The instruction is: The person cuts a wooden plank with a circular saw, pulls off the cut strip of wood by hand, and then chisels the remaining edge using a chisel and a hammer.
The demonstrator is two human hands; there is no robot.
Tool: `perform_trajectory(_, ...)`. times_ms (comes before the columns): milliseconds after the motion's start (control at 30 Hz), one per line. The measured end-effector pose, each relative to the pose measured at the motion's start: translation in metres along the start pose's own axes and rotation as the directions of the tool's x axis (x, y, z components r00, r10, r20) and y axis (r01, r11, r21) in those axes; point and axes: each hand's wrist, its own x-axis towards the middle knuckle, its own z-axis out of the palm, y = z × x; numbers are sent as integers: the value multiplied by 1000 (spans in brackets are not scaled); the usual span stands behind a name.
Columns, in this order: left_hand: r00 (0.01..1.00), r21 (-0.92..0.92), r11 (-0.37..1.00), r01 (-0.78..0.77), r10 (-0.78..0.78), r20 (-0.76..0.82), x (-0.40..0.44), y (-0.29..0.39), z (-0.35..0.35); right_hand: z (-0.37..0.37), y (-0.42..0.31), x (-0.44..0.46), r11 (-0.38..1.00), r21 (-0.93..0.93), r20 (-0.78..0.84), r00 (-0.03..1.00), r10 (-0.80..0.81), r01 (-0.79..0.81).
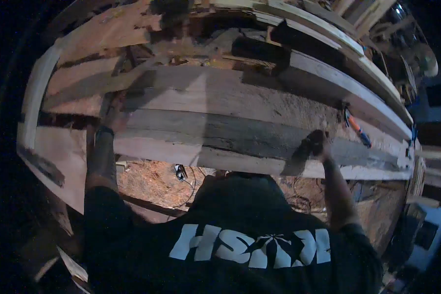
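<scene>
A long weathered grey plank [220, 131] lies across the bench in front of my body, among paler boards. My left hand [113, 110] is at the plank's left end, smeared and dim. Whether its fingers grip the wood I cannot tell. Near the plank's right part, my right hand [323, 146] is closed, with a dark shape by its fingers. Shadow hides what that hand holds. Beyond it lies a tool with an orange and black handle [356, 128], probably a hammer, its dark head pointing away from me.
A thick timber beam [348, 93] runs along the far right side of the bench. Sawdust [299, 105] covers the boards near it. Stacked lumber [328, 34] rises behind. Below the bench's near edge are shavings [152, 183] and a dark cable [193, 183].
</scene>
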Motion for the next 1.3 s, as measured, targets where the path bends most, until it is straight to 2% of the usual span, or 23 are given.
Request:
perform_trajectory(33, 1000, -282, 959, -22, 26, 11, 8, -4, 0, -5, -7, 3, 960, -252, 49, 992, -115, 123)
perform_trajectory(67, 990, -527, 849, -42, 107, 93, 19, -45, 6, -9, -14, 4, 839, -484, 135, 969, -208, 248)
perform_trajectory(133, 939, -255, 957, -141, 211, 272, 32, -43, 2, 0, -29, 6, 770, -619, -22, 977, -212, 153)
perform_trajectory(167, 915, 301, 914, -273, 150, 376, 31, -7, -31, 9, -44, 7, 766, -621, -34, 971, -238, 166)
perform_trajectory(233, 925, 694, 646, -319, 53, 376, 30, -1, -55, 31, -104, 5, 789, -559, -2, 952, -307, 253)
perform_trajectory(300, 961, 587, 781, -213, 59, 271, 34, -36, -66, 55, -145, 13, 719, -467, 208, 854, -476, 514)
perform_trajectory(333, 975, 533, 830, -165, 55, 216, 37, -42, -69, 63, -154, 25, 605, -411, 368, 731, -574, 682)
perform_trajectory(400, 993, 464, 883, -71, 18, 117, 25, -34, -69, 94, -144, 44, 646, -515, 348, 826, -444, 564)
perform_trajectory(467, 955, 662, 700, -267, 287, 82, 19, -55, -76, 108, -164, 54, 697, -570, 323, 899, -296, 434)
perform_trajectory(500, 905, 746, 577, -332, 417, 81, 17, -62, -77, 111, -170, 57, 720, -551, 329, 902, -279, 423)
perform_trajectory(533, 905, 762, 571, -306, 424, 46, 13, -58, -77, 113, -175, 60, 741, -531, 336, 905, -261, 411)
perform_trajectory(600, 901, 789, 561, -250, 434, -23, 4, -42, -94, 121, -169, 61, 767, -413, 379, 858, -346, 492)
perform_trajectory(667, 898, 804, 563, -195, 431, -84, -5, -36, -108, 128, -167, 73, 711, -537, 470, 861, -195, 454)
perform_trajectory(767, 915, 786, 594, -172, 393, -97, -10, -49, -105, 129, -177, 78, 729, -587, 496, 868, -20, 352)
perform_trajectory(833, 924, 762, 626, -164, 368, -103, -1, -52, -96, 133, -168, 73, 738, -600, 446, 895, -12, 309)
perform_trajectory(867, 929, 747, 648, -152, 351, -116, 1, -47, -91, 140, -156, 74, 713, -616, 416, 907, -66, 334)
perform_trajectory(900, 933, 733, 666, -137, 336, -131, 2, -40, -88, 136, -167, 68, 729, -625, 357, 933, -49, 278)
perform_trajectory(933, 934, 713, 689, -128, 325, -146, 4, -28, -83, 134, -180, 61, 743, -629, 304, 952, -37, 230)
perform_trajectory(967, 930, 683, 719, -129, 327, -169, 7, -12, -74, 137, -178, 61, 736, -632, 333, 943, -22, 240)
perform_trajectory(1033, 918, 555, 806, -206, 356, -176, 22, 37, -39, 143, -167, 67, 732, -627, 396, 918, 4, 267)
perform_trajectory(1067, 918, 462, 847, -261, 366, -152, 30, 72, -16, 139, -174, 65, 756, -613, 371, 928, 16, 232)
perform_trajectory(1200, 900, 172, 893, -415, 376, 222, 43, 218, 97, 133, -190, 54, 832, -531, 302, 953, 10, 159)
perform_trajectory(1300, 781, 87, 891, -446, 340, 523, 49, 299, 108, 130, -196, 46, 851, -510, 281, 959, 27, 126)
